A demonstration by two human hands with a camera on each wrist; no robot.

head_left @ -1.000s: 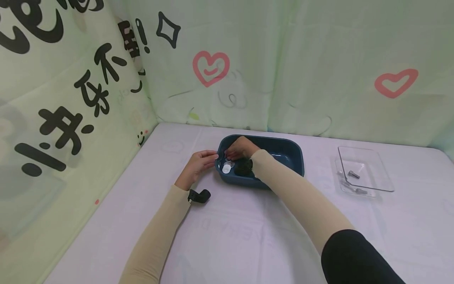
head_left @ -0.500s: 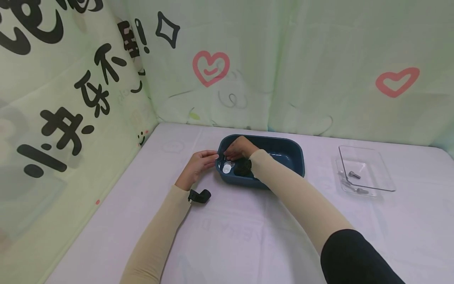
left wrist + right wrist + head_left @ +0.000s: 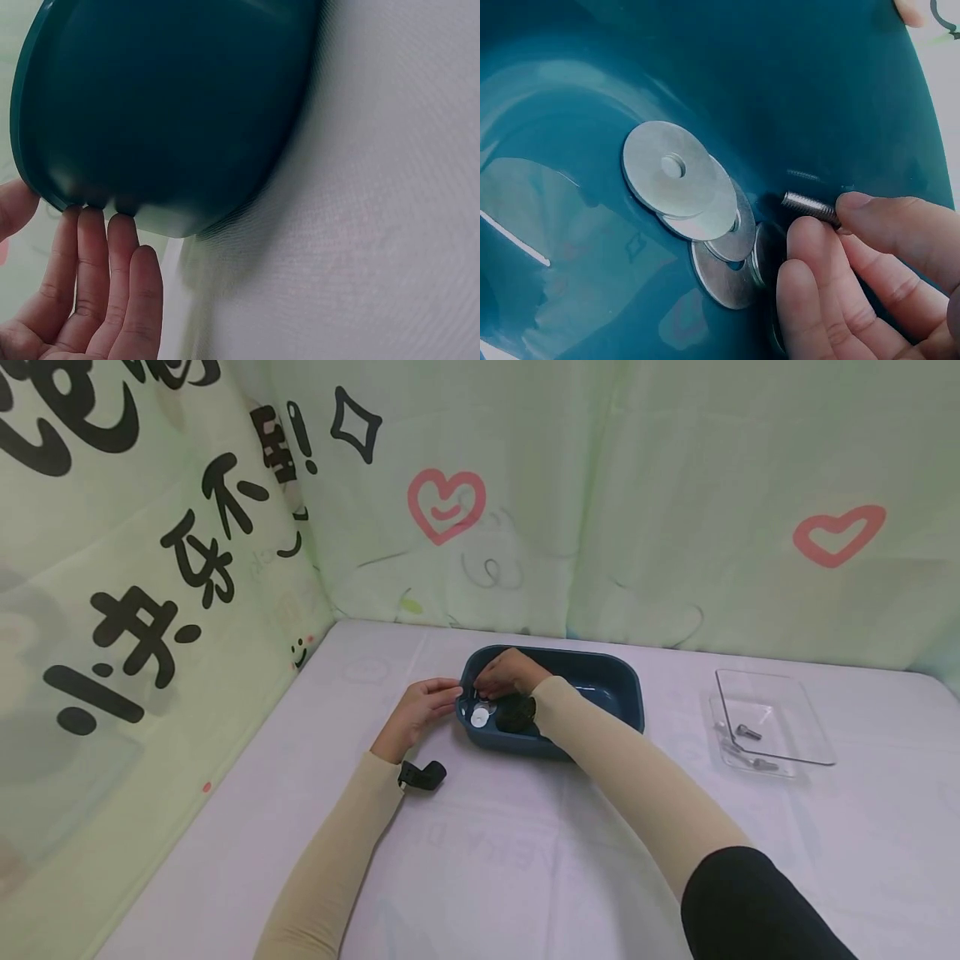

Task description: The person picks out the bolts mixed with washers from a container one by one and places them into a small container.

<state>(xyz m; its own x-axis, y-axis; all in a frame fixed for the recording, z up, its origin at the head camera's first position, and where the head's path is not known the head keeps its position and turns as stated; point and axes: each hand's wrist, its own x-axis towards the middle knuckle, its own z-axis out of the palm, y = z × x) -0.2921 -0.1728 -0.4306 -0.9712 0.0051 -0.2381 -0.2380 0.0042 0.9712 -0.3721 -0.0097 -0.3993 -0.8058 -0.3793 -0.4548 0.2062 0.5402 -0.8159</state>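
A dark blue plastic basin [image 3: 600, 735] stands on the table. My right hand [image 3: 508, 672] is inside its left end, pinching a small metal bolt [image 3: 808, 206] between thumb and fingers. Only the bolt's threaded end shows; my fingers hide the rest. Just beside those fingertips, several flat metal washers [image 3: 664, 169] lie overlapping on the basin floor, some partly covered by the hand. My left hand [image 3: 420, 710] touches the basin's left end from outside. Its nearly straight fingers [image 3: 90, 262] meet the outer wall, and the thumb is at the rim.
A clear plastic box [image 3: 787, 727] to the right of the basin contains a few metal bolts [image 3: 747, 729]. White cloth covers the table [image 3: 487, 860]. A printed curtain [image 3: 652, 527] hangs along the back and left. Small black cameras are strapped to both wrists.
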